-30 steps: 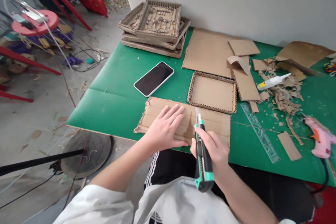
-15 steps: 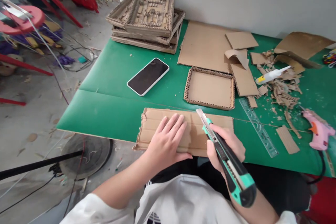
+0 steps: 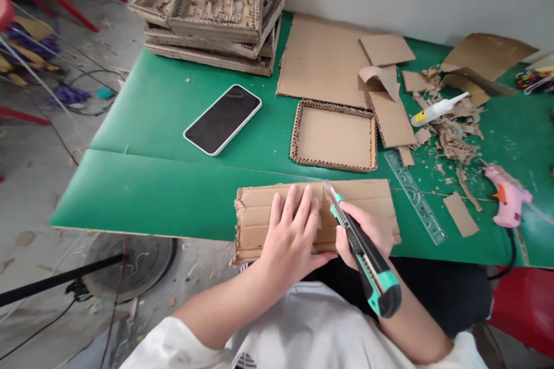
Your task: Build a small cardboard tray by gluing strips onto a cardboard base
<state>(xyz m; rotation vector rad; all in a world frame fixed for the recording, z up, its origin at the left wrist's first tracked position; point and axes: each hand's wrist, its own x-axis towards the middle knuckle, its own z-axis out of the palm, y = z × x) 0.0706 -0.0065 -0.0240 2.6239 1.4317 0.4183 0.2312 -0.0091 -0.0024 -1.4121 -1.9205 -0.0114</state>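
A piece of corrugated cardboard [image 3: 255, 216] with a ragged left end lies along the front edge of the green table. My left hand [image 3: 291, 236] rests on it, palm down and fingers stretched out. My right hand [image 3: 367, 233] grips a green and black utility knife [image 3: 361, 256], blade out and pointing away from me. The blade tip is over the cardboard's far edge, just right of my left fingertips; I cannot tell whether it touches. Beyond the cardboard sits a shallow cardboard tray [image 3: 335, 166] with corrugated walls.
A phone [image 3: 223, 120] lies left of the tray. Stacked cardboard trays [image 3: 208, 60] stand at the back left, flat sheets [image 3: 324, 60] at the back. To the right are a clear ruler [image 3: 415, 199], scraps [image 3: 454, 144], a white-nozzled bottle [image 3: 433, 112] and a pink glue gun [image 3: 511, 199].
The knife has come down so its tip is at the cardboard's far edge. The cardboard has turned slightly under my left hand. The whole view has shifted.
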